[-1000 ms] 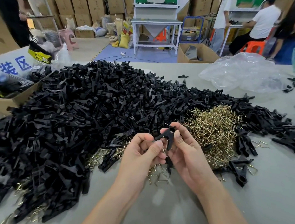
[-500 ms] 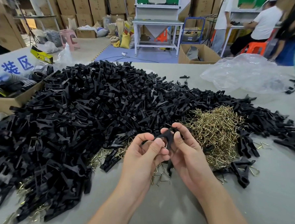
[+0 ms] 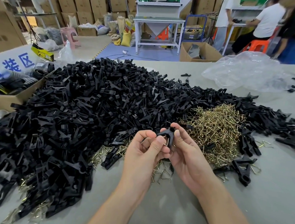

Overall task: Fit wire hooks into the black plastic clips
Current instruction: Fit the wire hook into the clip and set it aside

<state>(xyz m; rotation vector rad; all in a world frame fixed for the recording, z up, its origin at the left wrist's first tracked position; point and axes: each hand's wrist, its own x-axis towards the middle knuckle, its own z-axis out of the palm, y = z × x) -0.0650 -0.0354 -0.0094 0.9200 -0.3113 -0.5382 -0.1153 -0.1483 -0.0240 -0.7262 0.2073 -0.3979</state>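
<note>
- Grey table point(image 3: 173, 207), cardboard boxes point(image 3: 85, 5) behind; clip pile point(image 3: 92, 109) left, wire hook heap point(image 3: 217, 131) right.
- Fingers of my left hand point(image 3: 141, 155) and right hand point(image 3: 187, 152) pinch one black clip point(image 3: 166, 131) above table, wire hook point(image 3: 166, 141) in it.

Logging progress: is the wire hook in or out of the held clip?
Partly in: the wire hook shows between the legs of the black clip, pinched by the left hand and right hand. Fully seated: cannot tell.
</note>
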